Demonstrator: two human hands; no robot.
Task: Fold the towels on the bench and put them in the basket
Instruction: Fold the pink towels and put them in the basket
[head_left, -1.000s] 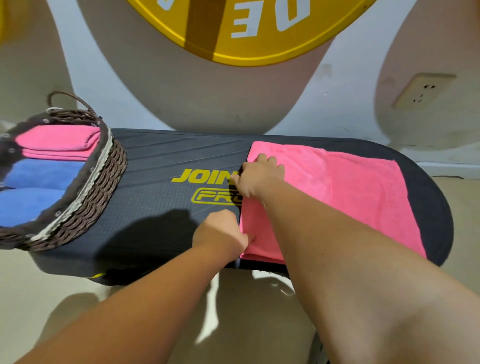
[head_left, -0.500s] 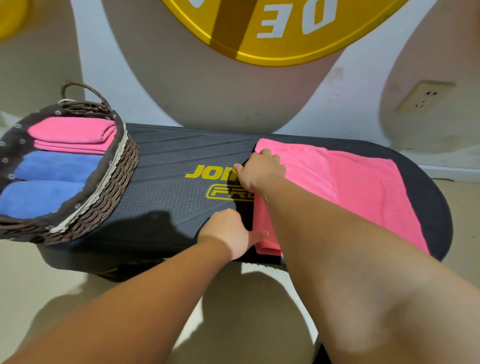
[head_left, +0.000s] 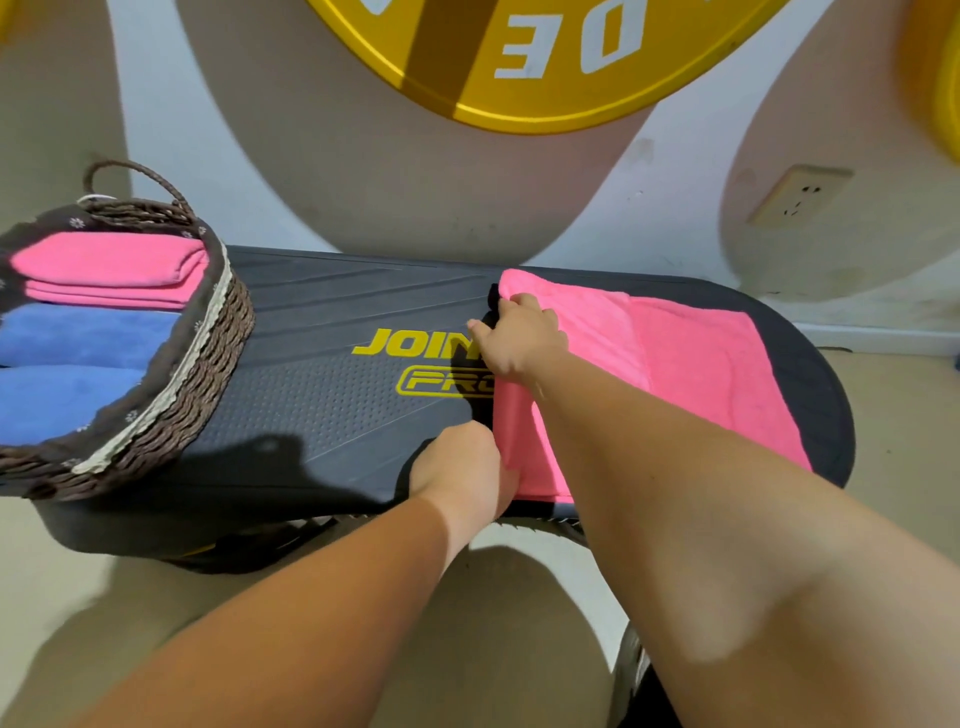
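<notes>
Basket (head_left: 208, 364) sits on the desk's (head_left: 322, 415) left end at frame left, folded towels (head_left: 104, 260) inside it. Over on the desk's right half lies the loose towel (head_left: 701, 374), right hand (head_left: 519, 343) at its far-left corner, left hand (head_left: 462, 467) at the near-left one.

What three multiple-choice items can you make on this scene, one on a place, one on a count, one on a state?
1. Where on the bench does the basket stand? A) left end B) middle C) right end
2. How many blue towels show in the basket? A) none B) two C) five
3. How is the pink towel on the bench? A) rolled up B) lying untouched C) gripped by both hands
Key: 1 A, it sits at the left end; 2 B, two lie side by side; 3 C, the left hand holds the near corner, the right hand the far one.
</notes>
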